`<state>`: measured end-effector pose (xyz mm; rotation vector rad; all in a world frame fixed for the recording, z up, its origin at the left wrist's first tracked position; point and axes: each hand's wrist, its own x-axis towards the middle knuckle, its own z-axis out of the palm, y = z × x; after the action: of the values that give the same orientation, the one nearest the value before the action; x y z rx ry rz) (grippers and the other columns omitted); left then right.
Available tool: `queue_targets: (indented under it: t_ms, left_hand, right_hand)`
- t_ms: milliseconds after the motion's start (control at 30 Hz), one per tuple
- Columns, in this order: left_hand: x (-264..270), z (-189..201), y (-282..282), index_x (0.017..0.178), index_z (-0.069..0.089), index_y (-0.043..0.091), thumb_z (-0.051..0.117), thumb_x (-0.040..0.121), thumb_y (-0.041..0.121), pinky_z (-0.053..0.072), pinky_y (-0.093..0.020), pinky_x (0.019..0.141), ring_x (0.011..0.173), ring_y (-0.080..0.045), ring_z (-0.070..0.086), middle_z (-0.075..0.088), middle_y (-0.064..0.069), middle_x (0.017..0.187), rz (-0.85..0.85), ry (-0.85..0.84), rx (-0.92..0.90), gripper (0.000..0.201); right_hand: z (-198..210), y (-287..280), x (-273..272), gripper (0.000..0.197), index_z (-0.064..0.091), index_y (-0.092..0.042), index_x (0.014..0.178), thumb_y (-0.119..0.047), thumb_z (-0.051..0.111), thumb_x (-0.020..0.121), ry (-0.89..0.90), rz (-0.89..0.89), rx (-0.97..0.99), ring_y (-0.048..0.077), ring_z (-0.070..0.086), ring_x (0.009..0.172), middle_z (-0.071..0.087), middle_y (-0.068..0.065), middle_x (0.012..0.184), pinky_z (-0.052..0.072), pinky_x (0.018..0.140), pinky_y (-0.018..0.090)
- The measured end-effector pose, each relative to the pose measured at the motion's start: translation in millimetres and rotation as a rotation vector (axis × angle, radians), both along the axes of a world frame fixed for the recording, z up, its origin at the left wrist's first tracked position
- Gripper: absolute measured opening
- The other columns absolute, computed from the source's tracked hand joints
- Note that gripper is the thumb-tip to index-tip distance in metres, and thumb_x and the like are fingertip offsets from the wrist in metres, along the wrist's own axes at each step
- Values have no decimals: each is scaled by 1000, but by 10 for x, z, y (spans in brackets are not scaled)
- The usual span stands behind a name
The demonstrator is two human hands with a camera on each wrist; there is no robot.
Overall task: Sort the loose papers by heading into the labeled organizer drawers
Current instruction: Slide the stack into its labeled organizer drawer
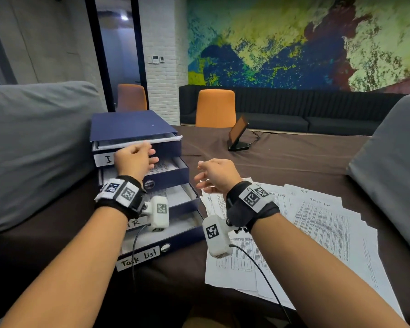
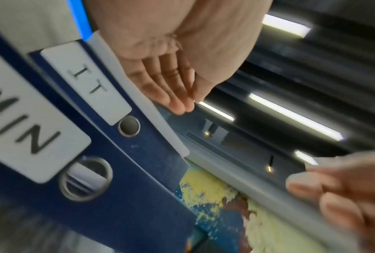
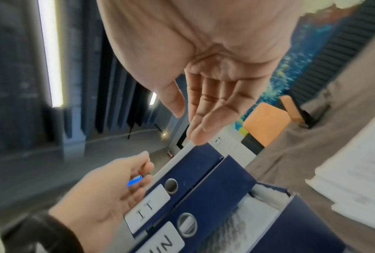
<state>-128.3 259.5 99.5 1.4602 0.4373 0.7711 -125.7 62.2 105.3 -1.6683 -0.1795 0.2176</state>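
Organizer: dark blue, four stacked drawers, standing at the left of the brown-covered table. Each drawer front carries a white handwritten label and a round metal finger hole.

Top drawer, labelled "IT": nearly closed; white sheets lie inside, their edges showing at the opening. Second drawer, label ending "MIN" in the left wrist view: pulled partway out, holding printed sheets. Third drawer: pulled further out, printed sheets inside; label only partly legible. Bottom drawer, labelled "Task list": pulled out furthest, with white paper inside.

Loose papers: white sheets of dense printed text with handwritten headings, fanned in an overlapping spread on the table just right of the organizer.

Left hand: fingers relaxed and extended, holding nothing, in front of the top drawer. Right hand: fingers loosely extended, holding nothing, raised above the near edge of the papers.
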Motion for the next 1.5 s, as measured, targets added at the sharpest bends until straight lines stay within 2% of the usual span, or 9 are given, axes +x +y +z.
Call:
queue_targets:
  t_ms: [100,267,467,700,867,1000,1167,1367,1500]
  left_hand:
    - [-50,-87,16,79,70,24,63,91,33,57,-37,79,83,-23,70,75,2,87,251,48,562,16]
    - [52,-220,180,147,45,18,60,89,31,9,-59,119,150,-28,22,36,-6,159,392,362,1122,62]
    - [280,-133,437,153,34,23,61,87,50,-1,-70,117,148,-26,28,40,-4,155,159,710,1373,76]
    - [95,-504,-319,115,70,19,66,87,27,43,-40,101,111,-25,60,68,-2,120,-27,49,968,30]
    - [-163,-1180,-1253,113,70,20,69,94,24,52,-21,88,97,-5,66,71,6,112,-634,248,514,20]
    - [-283,-1610,-1676,121,68,24,69,94,28,49,-21,97,110,-5,64,68,12,116,-823,344,531,27]
    - [-339,-1816,-1824,127,63,22,68,95,28,41,1,75,100,9,58,63,15,115,-955,447,512,32]
    - [-322,-1771,-1744,117,65,22,61,99,28,43,0,70,99,5,59,67,7,115,-898,494,361,20]
    - [-344,-1670,-1754,121,59,17,47,101,51,57,-31,78,99,-27,73,68,-12,119,-872,572,-110,41]
  right_hand:
    - [-59,136,56,18,64,-14,80,-28,60,91,-189,-37,-127,23,60,56,68,7,70,50,52,25]
    - [9,490,29,28,66,-25,118,-36,54,94,-643,116,-738,20,64,109,68,-3,122,51,95,37]
    - [-190,666,48,32,63,-23,124,-34,55,95,-680,212,-788,22,61,114,65,0,127,50,96,40]
    - [-899,-303,104,23,69,-23,109,-36,61,91,-404,71,-711,18,66,99,71,-4,107,52,93,40]
    - [-1299,-1431,17,39,60,-25,126,-45,60,93,-177,-186,-903,17,62,112,63,-3,131,49,101,41]
    - [-1499,-2122,-100,87,29,-31,152,-53,70,78,93,-231,-1157,28,40,138,41,2,152,38,111,48]
    - [-1589,-2403,-196,35,56,-26,127,-19,44,95,41,-111,-1384,22,61,111,64,-1,125,48,90,30]
    - [-1600,-2416,-205,25,66,-26,107,-22,42,100,-89,-176,-1428,20,64,82,66,-4,87,50,71,27]
    - [-1544,-2205,-507,32,68,-30,116,-41,42,101,-330,-116,-1190,21,66,91,73,-3,103,44,72,28]
